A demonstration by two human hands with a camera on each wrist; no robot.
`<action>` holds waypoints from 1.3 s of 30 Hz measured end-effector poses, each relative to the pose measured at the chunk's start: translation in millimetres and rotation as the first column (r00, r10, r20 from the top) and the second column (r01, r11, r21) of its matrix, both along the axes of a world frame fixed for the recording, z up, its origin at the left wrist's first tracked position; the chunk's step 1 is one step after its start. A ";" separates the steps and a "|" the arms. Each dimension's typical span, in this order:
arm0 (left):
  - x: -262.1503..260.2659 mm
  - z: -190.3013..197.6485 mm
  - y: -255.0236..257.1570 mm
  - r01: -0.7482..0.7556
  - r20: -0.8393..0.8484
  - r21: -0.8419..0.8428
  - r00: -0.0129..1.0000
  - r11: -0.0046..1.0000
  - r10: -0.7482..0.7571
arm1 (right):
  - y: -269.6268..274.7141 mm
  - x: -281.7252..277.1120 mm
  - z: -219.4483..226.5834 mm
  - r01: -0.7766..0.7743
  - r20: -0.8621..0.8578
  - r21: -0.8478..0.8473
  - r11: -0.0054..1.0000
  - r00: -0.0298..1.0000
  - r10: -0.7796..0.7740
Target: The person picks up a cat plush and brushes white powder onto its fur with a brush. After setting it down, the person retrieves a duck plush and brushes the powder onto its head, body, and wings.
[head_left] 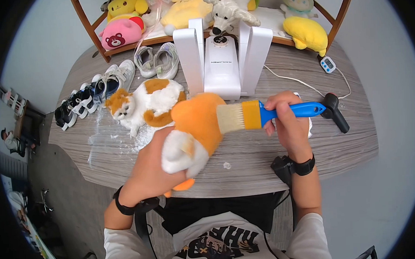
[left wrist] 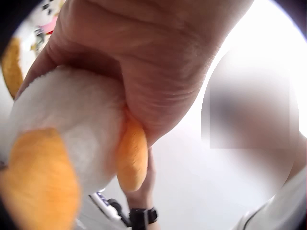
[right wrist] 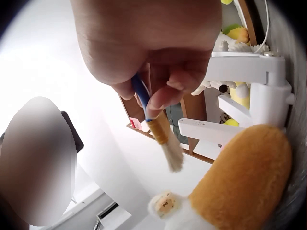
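Observation:
An orange and white plush toy [head_left: 199, 120] is held up over the front of the table, its white end gripped by the left hand [head_left: 150, 168]. In the left wrist view, the left hand [left wrist: 139, 57] wraps round the white part [left wrist: 72, 110], with orange feet [left wrist: 132, 155] sticking out. The right hand [head_left: 290, 121] pinches the blue handle of a brush [head_left: 252, 115], whose pale bristles meet the orange plush in the head view. In the right wrist view, the brush [right wrist: 160, 132] hangs from the right hand's fingers [right wrist: 165, 96] beside the orange plush [right wrist: 244, 179].
A white device with upright arms [head_left: 222, 66] stands behind the plush. Left of it lie a cat plush [head_left: 146, 104], white powder [head_left: 145, 134] and several shoes [head_left: 117, 78]. To the right are a black tool [head_left: 336, 113], a timer [head_left: 327, 64] and a cable. A toy shelf [head_left: 162, 39] stands behind.

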State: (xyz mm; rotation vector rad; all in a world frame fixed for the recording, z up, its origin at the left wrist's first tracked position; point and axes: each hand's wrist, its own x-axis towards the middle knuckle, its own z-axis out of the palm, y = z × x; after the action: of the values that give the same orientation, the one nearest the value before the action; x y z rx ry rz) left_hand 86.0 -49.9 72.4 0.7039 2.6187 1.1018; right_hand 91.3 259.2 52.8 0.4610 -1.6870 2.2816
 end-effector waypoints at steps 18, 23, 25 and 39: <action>-43.7 -23.2 41.2 -0.143 0.659 0.537 0.686 0.831 -0.308 | -7.6 10.6 23.8 -0.054 0.046 0.402 0.914 0.998 0.039; -53.3 -34.5 31.8 -0.162 0.680 0.576 0.639 0.801 -0.360 | 20.1 4.4 16.7 0.354 0.012 0.379 0.855 0.922 -0.387; -54.9 -36.5 31.8 -0.176 0.684 0.587 0.629 0.791 -0.368 | 31.7 4.1 17.5 0.460 -0.003 0.361 0.811 0.870 -0.492; -60.7 -51.5 24.0 -0.286 0.689 0.661 0.597 0.694 -0.410 | 23.8 5.1 19.8 0.578 -0.111 0.361 0.732 0.806 -0.581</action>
State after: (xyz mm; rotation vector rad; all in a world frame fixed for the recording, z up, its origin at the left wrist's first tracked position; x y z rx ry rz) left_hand 25.3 -25.9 20.9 0.2547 1.2937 1.8930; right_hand 96.4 283.0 72.6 -0.0300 -1.9371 1.5121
